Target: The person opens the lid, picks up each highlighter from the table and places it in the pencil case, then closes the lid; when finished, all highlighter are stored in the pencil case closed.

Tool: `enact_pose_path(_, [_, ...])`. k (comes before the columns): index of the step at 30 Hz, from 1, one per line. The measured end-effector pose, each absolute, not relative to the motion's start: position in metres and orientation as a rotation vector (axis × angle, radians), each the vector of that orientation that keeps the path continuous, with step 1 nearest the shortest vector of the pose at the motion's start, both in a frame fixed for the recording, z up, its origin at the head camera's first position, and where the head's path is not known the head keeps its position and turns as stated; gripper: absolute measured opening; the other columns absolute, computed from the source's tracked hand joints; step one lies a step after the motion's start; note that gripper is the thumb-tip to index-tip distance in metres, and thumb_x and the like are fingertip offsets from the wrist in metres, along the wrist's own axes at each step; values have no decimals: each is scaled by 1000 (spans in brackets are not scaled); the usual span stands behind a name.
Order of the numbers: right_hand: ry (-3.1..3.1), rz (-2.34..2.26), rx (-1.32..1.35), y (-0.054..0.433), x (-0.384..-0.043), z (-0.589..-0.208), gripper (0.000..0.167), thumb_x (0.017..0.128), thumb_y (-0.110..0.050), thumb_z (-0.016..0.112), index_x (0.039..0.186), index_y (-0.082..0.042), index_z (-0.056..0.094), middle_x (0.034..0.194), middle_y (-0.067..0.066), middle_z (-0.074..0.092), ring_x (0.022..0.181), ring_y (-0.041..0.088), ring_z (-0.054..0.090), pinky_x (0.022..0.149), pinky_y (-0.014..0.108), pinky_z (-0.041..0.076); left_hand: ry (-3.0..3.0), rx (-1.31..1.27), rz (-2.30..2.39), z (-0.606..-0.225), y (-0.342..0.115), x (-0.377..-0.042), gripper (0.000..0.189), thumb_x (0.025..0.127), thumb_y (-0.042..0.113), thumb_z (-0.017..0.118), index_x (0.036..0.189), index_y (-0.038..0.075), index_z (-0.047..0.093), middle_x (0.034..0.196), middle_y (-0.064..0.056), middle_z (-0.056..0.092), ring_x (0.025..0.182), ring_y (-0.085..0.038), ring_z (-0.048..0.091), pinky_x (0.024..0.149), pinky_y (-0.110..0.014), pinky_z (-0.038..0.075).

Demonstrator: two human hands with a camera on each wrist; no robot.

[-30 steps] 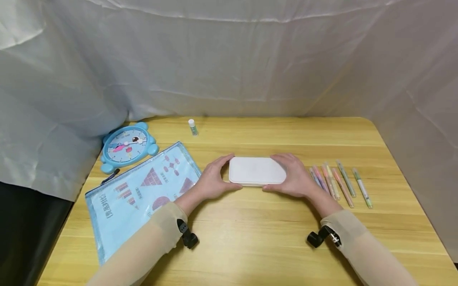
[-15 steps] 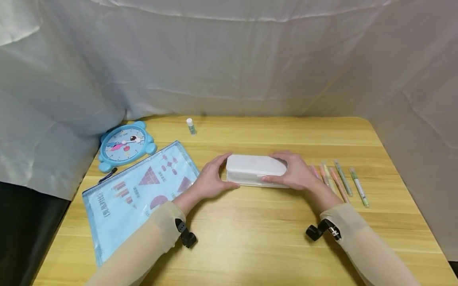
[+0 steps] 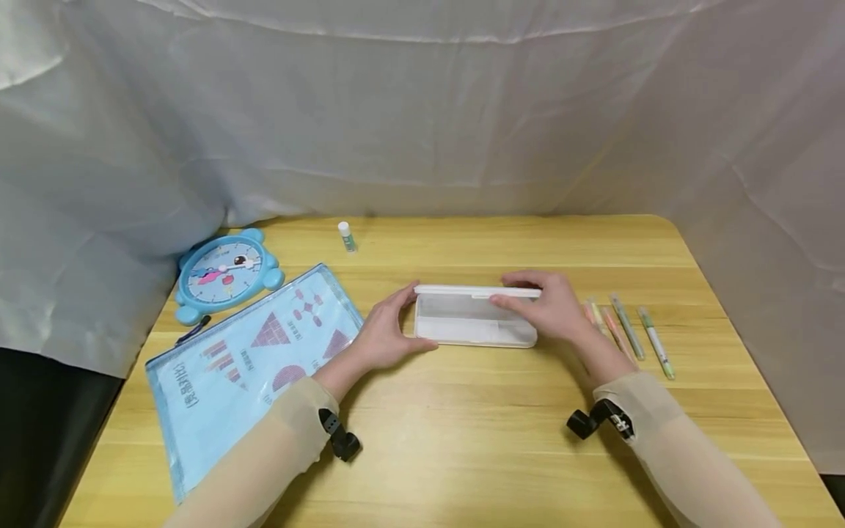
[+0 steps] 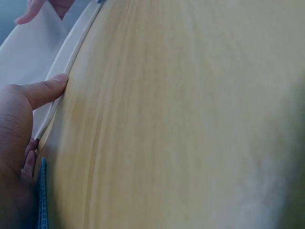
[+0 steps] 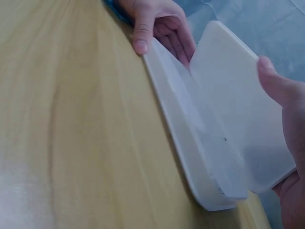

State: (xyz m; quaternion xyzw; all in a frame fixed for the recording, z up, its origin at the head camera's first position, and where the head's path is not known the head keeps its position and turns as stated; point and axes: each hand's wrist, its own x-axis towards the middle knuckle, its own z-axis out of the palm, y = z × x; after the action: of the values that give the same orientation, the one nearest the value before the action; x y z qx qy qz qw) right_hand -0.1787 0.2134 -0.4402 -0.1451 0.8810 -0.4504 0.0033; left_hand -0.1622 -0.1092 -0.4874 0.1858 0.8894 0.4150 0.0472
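A white pencil case (image 3: 472, 331) lies on the wooden table between both hands, its hinged lid (image 3: 452, 291) raised nearly upright along the back edge. My left hand (image 3: 381, 334) holds the left end of the base, thumb at the front corner and fingers behind. At the lid's right part, my right hand (image 3: 554, 308) pinches the panel between thumb and fingers. The right wrist view looks into the shallow white base (image 5: 190, 129), with the lid tilted up from it (image 5: 233, 95). Some left fingers are hidden behind the case.
Several coloured pens (image 3: 627, 330) lie to the right of the right hand. A blue zip document pouch (image 3: 231, 411) is on the left, beside a blue animal-shaped toy clock (image 3: 224, 275). A small glue stick (image 3: 347, 237) stands near the back edge, before a grey curtain (image 3: 422, 110).
The right hand has swung the pencil case's lid from closed to nearly upright, showing the inside. My left hand has stayed on the left end of the base.
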Motion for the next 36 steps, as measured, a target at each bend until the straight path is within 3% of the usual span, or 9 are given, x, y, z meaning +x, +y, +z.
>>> enact_pose_path(4, [2818, -1441, -437, 216, -183, -436, 48, 95, -39, 82, 122, 0, 78, 122, 11, 76, 121, 30, 67, 109, 53, 48, 2717, 589, 1258, -488, -110, -163, 119, 74, 44, 98, 166, 6, 33, 158, -3, 53, 150, -27, 41, 123, -47, 30])
enact_pose_path(6, [2850, -1448, -447, 218, -186, -434, 43, 97, -37, 80, 121, -1, 79, 118, 10, 78, 90, 23, 71, 87, 43, 57, 2712, 592, 1261, -488, -110, -163, 120, 74, 45, 98, 166, 5, 32, 159, -2, 52, 151, -26, 40, 123, -47, 30])
enact_pose_path(7, [2862, -1458, -457, 219, -187, -433, 41, 98, -35, 79, 120, -1, 79, 114, 10, 79, 74, 18, 65, 74, 38, 57, 2712, 592, 1261, -488, -110, -164, 121, 74, 45, 98, 166, 5, 31, 159, -1, 52, 151, -26, 40, 123, -47, 29])
enact_pose_path(9, [2878, -1477, -463, 220, -189, -431, 37, 99, -33, 78, 120, -2, 80, 98, 11, 79, 51, 10, 44, 50, 30, 43, 2709, 594, 1262, -488, -111, -164, 122, 74, 45, 98, 167, 5, 30, 159, -1, 51, 151, -26, 39, 123, -48, 29])
enact_pose_path(11, [2878, -1502, -453, 222, -191, -429, 35, 100, -31, 77, 120, -2, 80, 81, 12, 75, 44, 9, 21, 39, 30, 26, 2708, 596, 1261, -488, -111, -165, 122, 74, 45, 98, 167, 6, 29, 159, 0, 51, 151, -25, 40, 123, -48, 29])
enact_pose_path(15, [2885, -1524, -434, 223, -195, -428, 34, 103, -29, 74, 121, -1, 79, 55, 8, 52, 41, 9, 28, 39, 28, 28, 2708, 603, 1261, -488, -111, -165, 123, 74, 43, 99, 168, 7, 28, 159, 1, 52, 150, -24, 40, 123, -47, 30])
enact_pose_path(19, [2913, -1545, -447, 224, -200, -428, 30, 103, -23, 74, 119, 1, 79, 53, 6, 46, 46, 12, 35, 44, 27, 31, 2707, 602, 1260, -488, -111, -164, 122, 74, 42, 99, 168, 8, 28, 159, 1, 52, 151, -22, 39, 123, -45, 30])
enact_pose_path(27, [2851, -1608, -388, 224, -212, -428, 28, 105, -20, 71, 119, 3, 79, 76, 21, 68, 57, 12, 45, 51, 23, 38, 2722, 606, 1243, -487, -112, -164, 122, 75, 44, 98, 169, 9, 27, 162, 0, 47, 153, -22, 36, 123, -44, 29])
enact_pose_path(36, [2809, -1595, -258, 225, -224, -432, 28, 106, -20, 69, 115, 4, 79, 103, 20, 77, 77, 22, 63, 63, 21, 51, 2705, 612, 1245, -487, -110, -164, 123, 77, 43, 97, 169, 8, 24, 164, 1, 45, 154, -21, 34, 124, -42, 28])
